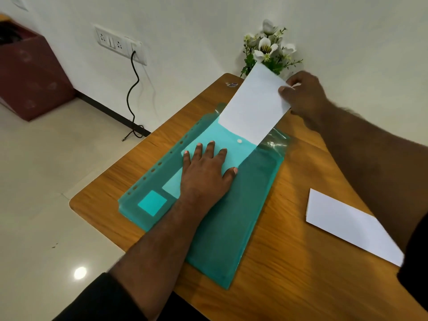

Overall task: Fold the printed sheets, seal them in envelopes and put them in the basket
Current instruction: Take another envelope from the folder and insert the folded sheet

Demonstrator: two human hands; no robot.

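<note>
A teal plastic folder (234, 205) lies flat on the wooden table (289, 262), its long axis running from the near edge toward the far right corner, its punched margin on the left. The left hand (206, 172) rests palm down on the folder, fingers straight and spread, pressing it to the table. The right hand (303, 96) pinches the far right edge of a white envelope (253, 105) between thumb and fingers; the envelope is partly out of the folder's open far end, its long axis in line with the folder's and its free end pointing up and away toward the wall. Its lower end lies just beside the folder's snap button (239, 141); whether that end is inside the pocket or merely over it cannot be settled from this view. A second white paper (347, 225), probably a folded sheet, lies flat near the table's right edge, partly hidden by the right forearm. Artificial flowers (268, 49) stand at the far corner.
</note>
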